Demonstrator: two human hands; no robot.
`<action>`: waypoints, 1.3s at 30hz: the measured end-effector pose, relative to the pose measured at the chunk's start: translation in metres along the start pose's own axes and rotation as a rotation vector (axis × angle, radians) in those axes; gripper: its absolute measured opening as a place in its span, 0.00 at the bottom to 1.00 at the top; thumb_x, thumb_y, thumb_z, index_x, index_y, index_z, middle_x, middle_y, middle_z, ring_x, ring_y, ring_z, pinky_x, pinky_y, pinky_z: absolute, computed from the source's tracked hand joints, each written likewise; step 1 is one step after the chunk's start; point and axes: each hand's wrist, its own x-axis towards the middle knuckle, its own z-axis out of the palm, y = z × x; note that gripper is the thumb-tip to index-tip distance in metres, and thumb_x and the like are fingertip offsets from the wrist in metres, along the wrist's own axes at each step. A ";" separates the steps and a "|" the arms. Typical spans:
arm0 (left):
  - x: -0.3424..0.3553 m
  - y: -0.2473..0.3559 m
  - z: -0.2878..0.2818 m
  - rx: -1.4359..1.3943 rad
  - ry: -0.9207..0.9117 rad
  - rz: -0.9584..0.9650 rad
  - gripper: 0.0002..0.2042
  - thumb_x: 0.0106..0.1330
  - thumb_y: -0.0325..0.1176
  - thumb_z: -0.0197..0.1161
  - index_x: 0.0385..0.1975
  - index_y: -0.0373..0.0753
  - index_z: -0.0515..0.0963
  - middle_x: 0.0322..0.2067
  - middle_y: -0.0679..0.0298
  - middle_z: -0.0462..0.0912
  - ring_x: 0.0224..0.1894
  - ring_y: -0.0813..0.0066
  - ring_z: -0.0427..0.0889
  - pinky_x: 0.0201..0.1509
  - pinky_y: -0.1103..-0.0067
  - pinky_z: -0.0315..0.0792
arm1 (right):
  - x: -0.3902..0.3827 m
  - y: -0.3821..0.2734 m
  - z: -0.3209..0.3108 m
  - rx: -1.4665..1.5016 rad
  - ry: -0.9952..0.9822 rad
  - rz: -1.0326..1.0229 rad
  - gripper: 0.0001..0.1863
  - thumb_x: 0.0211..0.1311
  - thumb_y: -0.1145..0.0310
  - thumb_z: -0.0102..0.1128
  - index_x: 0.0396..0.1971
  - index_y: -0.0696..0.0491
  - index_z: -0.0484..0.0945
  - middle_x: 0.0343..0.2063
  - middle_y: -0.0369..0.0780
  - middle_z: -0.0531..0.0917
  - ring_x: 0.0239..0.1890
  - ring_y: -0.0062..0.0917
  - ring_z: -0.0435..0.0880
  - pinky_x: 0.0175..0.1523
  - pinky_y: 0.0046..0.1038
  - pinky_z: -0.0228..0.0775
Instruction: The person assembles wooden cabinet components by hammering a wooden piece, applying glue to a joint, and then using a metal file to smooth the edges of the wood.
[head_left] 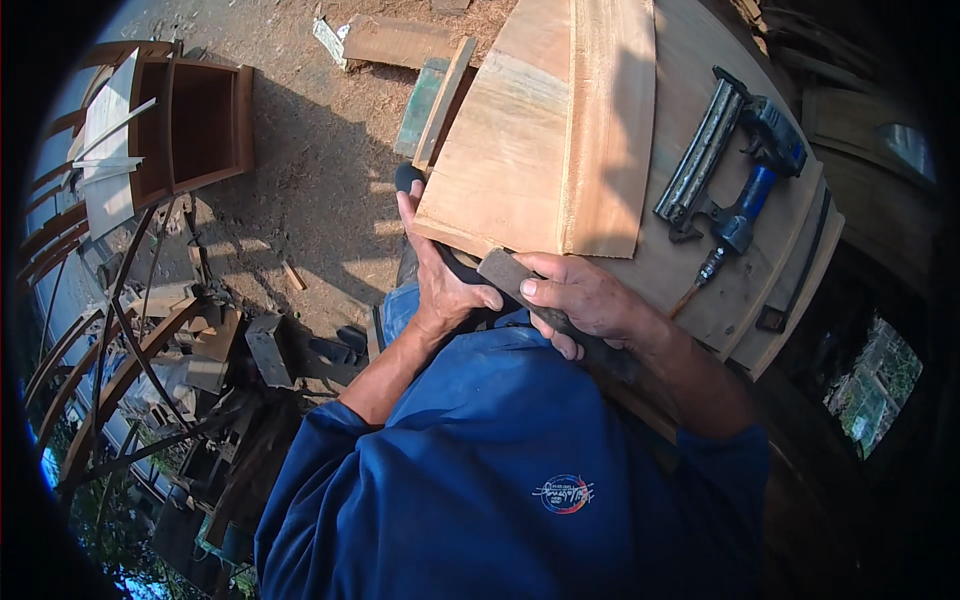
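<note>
Outdoors, bare dirt ground [320,190] scattered with wood offcuts lies beside a round-edged wooden worktop [740,290] in strong sun. Far off to the left of both hands, an open wooden box frame [195,125] stands on the dirt; its compartments look bare, and pale slats lie across its left side. Below it, a heap of scrap timber and curved dark pieces [170,350] crowds the ground.

On the worktop, up and to the right of the right hand, rests a blue and black pneumatic nail gun [735,165], its hose fitting pointing back toward the wrist. Nothing lies between it and the hand.

A pale plank [545,130], wide and smooth with a raised strip along its right half, lies flat on the worktop just above both hands, its near corner overhanging the edge. The left hand [440,280] has its grip closed around a dark curved handle [455,265] under the plank's near-left corner, thumb up against the board's edge. The right hand [590,300] has its grip wrapped around a grey rectangular block [510,272], thumb on top, touching the plank's near edge.
</note>
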 end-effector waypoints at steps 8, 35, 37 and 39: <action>0.005 -0.005 0.008 -0.068 0.016 0.077 0.85 0.21 0.74 0.77 0.73 0.35 0.21 0.74 0.42 0.36 0.77 0.49 0.45 0.78 0.58 0.48 | -0.001 -0.018 -0.008 -0.036 -0.023 0.092 0.18 0.76 0.62 0.43 0.55 0.58 0.72 0.20 0.35 0.76 0.15 0.18 0.77 0.19 0.21 0.71; -0.001 -0.002 0.011 -0.080 0.028 -0.018 0.86 0.21 0.78 0.73 0.72 0.34 0.19 0.73 0.38 0.34 0.76 0.46 0.43 0.77 0.56 0.49 | -0.006 0.000 0.000 0.230 0.069 0.134 0.30 0.78 0.62 0.41 0.73 0.59 0.52 0.19 0.38 0.77 0.13 0.19 0.73 0.16 0.23 0.67; -0.003 -0.003 0.010 -0.073 0.024 -0.031 0.86 0.21 0.78 0.73 0.72 0.35 0.20 0.73 0.38 0.34 0.76 0.46 0.43 0.77 0.55 0.48 | -0.006 -0.001 0.002 0.248 0.074 0.147 0.30 0.78 0.62 0.41 0.73 0.59 0.53 0.19 0.38 0.76 0.12 0.19 0.73 0.16 0.23 0.67; -0.004 -0.003 0.011 -0.064 0.022 -0.043 0.86 0.21 0.78 0.73 0.72 0.35 0.20 0.73 0.38 0.34 0.76 0.46 0.43 0.77 0.55 0.48 | -0.006 0.001 0.003 0.266 0.078 0.159 0.30 0.78 0.62 0.41 0.73 0.59 0.53 0.18 0.38 0.76 0.12 0.19 0.72 0.16 0.23 0.67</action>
